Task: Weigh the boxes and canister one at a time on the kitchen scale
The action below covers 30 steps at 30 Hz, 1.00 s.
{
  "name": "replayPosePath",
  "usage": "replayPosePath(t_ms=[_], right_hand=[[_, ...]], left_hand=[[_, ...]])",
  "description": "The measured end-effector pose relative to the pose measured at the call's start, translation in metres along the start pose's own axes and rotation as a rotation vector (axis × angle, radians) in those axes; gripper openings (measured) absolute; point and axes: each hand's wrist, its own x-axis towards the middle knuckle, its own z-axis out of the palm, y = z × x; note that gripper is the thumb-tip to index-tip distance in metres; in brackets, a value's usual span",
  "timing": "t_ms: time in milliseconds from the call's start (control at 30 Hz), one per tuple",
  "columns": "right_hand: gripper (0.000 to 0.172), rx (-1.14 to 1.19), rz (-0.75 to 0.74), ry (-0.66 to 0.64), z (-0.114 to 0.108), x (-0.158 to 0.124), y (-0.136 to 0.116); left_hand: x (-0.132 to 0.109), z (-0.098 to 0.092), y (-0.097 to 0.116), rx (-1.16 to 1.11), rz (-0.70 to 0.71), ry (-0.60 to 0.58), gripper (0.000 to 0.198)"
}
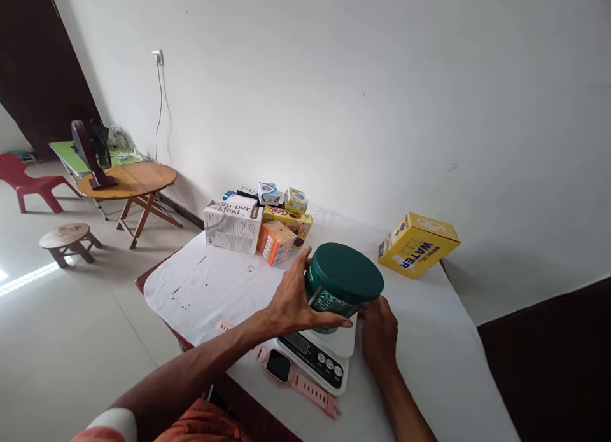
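A green tub with a dark green lid (347, 270) is tilted over a white digital kitchen scale (344, 340). My left hand (293, 296) grips the tub from the left, its thumb along the near side. My right hand (380, 332) is closed beside the scale, just under the tub's right edge. Its fingertips are hidden, so I cannot tell whether they hold the scale, the tub or something else. A pink smartwatch (279, 367) lies along the scale's near left side, strap spread out. The scale's display (300, 344) looks dark.
Several boxes, including a white "Super Meal" carton (233, 226) and an orange box (277, 242), are grouped at the table's back left. A yellow box (420, 245) stands back right. Left of the white-covered table are a stool (69, 235) and a round wooden table (138, 178) with a fan (92, 152).
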Motion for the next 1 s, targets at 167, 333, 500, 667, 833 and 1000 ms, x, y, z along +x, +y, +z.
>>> replayPosePath(t_ms=[167,333,500,667,833,1000], right_hand=[[0.062,0.044,0.021,-0.018,-0.001,0.0,0.003],[0.066,0.116,0.018,-0.003,0.0,0.004,0.014],[0.065,0.129,-0.01,-0.002,0.001,0.006,0.014],[0.068,0.082,-0.042,0.008,0.001,0.008,0.013],[0.065,0.051,-0.135,0.007,0.0,0.009,0.014],[0.063,0.066,-0.159,0.024,0.002,0.01,0.015]], left_hand=[[0.003,0.01,0.01,0.005,0.031,0.079,0.105],[0.001,-0.013,0.022,-0.05,0.096,0.213,0.093],[-0.002,-0.08,0.013,0.258,0.036,0.387,0.078],[-0.002,-0.125,-0.023,0.478,-0.092,0.518,0.081],[-0.001,-0.13,-0.046,0.533,-0.12,0.525,0.077],[0.0,-0.128,-0.055,0.56,-0.175,0.516,0.08]])
